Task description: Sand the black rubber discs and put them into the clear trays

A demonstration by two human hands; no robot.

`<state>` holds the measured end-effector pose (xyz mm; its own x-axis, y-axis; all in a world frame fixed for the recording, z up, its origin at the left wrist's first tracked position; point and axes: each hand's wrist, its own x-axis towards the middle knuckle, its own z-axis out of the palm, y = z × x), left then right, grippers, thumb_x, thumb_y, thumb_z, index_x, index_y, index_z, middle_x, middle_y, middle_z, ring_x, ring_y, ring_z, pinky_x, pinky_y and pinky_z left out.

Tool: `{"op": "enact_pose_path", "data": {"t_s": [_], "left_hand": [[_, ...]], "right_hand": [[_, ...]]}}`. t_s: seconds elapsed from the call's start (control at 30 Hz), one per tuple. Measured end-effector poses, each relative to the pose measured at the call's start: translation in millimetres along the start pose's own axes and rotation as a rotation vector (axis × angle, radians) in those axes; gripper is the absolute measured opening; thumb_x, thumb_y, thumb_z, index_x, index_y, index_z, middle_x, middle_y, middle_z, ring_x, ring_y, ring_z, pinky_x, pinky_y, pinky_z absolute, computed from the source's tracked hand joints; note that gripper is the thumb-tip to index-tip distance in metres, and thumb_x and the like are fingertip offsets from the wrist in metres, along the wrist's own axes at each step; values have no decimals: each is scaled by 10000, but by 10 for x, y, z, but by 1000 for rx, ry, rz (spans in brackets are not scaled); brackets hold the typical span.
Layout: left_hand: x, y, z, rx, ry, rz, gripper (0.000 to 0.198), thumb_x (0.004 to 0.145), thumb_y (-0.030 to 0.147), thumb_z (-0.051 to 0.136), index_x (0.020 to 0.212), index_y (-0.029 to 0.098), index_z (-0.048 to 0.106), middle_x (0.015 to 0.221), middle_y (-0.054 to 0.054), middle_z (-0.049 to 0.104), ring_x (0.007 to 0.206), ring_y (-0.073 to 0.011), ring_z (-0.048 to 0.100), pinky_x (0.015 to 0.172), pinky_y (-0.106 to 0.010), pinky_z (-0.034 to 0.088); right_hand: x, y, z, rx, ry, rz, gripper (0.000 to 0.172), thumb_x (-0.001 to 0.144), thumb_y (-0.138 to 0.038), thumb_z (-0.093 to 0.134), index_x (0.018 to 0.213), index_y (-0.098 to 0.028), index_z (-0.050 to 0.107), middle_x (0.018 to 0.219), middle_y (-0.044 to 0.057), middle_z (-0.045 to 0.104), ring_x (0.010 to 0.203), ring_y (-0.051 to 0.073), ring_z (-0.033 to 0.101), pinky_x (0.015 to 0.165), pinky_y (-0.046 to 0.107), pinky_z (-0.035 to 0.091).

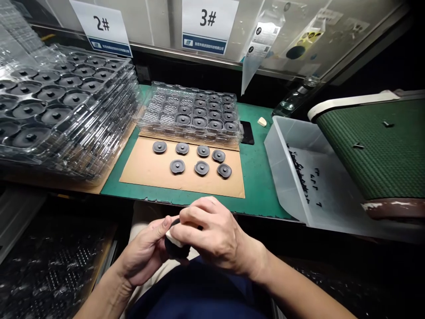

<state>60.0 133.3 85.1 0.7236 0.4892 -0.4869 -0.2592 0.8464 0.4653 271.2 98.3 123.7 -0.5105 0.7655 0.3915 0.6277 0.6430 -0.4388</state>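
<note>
Just beyond my lap, my left hand (149, 250) grips a dark round plastic part (175, 251) by its edge, thumb on top. My right hand (214, 232) bends over the same part, its fingers pinched around a small white piece (174, 238) that lies against the part's surface. Fingers cover much of both, so the white piece's kind is unclear. Several dark discs with a raised centre stud, one of them a disc (201, 168), lie in two rows on a brown cardboard sheet (142, 170) in front of my hands.
Behind the cardboard, a clear compartment tray (159, 128) is partly filled with discs. Stacked filled trays (113, 106) stand left. A translucent bin (285, 177) with small black bits sits right, beside a green conveyor belt (381, 146). A phone (247, 133) and cream-coloured piece (262, 121) lie nearby.
</note>
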Motion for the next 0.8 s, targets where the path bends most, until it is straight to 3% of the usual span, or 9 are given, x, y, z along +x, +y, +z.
{"op": "enact_pose_path", "data": {"t_s": [0.07,0.13,0.23,0.3,0.4,0.53,0.67,0.8], "left_hand": [[16,-4,2,-60,28,34,354,987,410,645,1209,173,785,1032,-141,794,840,-228,743,761,-371,641],[40,-2,-2,-100,102,167,357,937,342,734,1273,226,756,1160,-114,786,983,-218,745,898,-331,610],[88,-22,-8,-43,191,355,514,793,164,869,1277,295,752,1218,-63,783,1084,-191,730,973,-247,560],[113,-48,0,15,200,423,586,698,84,914,1225,302,779,1205,-52,791,1056,-183,740,925,-209,572],[119,-62,26,56,204,535,610,629,56,940,1166,311,803,1174,-44,803,1012,-186,754,864,-201,594],[78,-17,33,76,212,609,581,660,96,939,1184,303,797,1213,-47,793,1065,-200,748,920,-217,586],[12,9,-34,45,146,432,530,770,187,890,1275,280,760,1238,-76,786,1116,-205,737,982,-220,555],[-57,1,-153,0,50,234,473,862,289,820,1323,234,731,1259,-111,773,1156,-201,719,993,-211,538]], "right_hand": [[-10,-5,27,-41,36,34,203,998,-178,522,1134,-226,666,1014,50,694,914,211,561,841,391,421],[-23,-38,80,-32,105,243,104,986,-214,550,1005,-195,651,892,47,659,820,196,533,776,369,403],[-2,-148,150,246,106,619,204,987,-248,550,789,-200,545,701,-19,533,645,133,446,630,300,355],[44,-235,156,457,92,733,229,1005,-265,531,784,-205,527,695,-42,524,618,108,440,595,268,346],[105,-312,114,486,132,705,170,1004,-269,529,853,-200,566,759,-33,546,669,112,467,648,265,368],[89,-250,76,188,134,584,186,970,-225,540,786,-197,523,757,-11,518,698,138,444,700,306,343],[45,-142,69,-37,118,500,173,1011,-237,501,874,-188,594,806,24,581,752,172,466,738,345,328],[21,-138,46,-87,34,363,175,1016,-239,491,1010,-171,652,884,53,626,816,203,490,789,383,346]]}}
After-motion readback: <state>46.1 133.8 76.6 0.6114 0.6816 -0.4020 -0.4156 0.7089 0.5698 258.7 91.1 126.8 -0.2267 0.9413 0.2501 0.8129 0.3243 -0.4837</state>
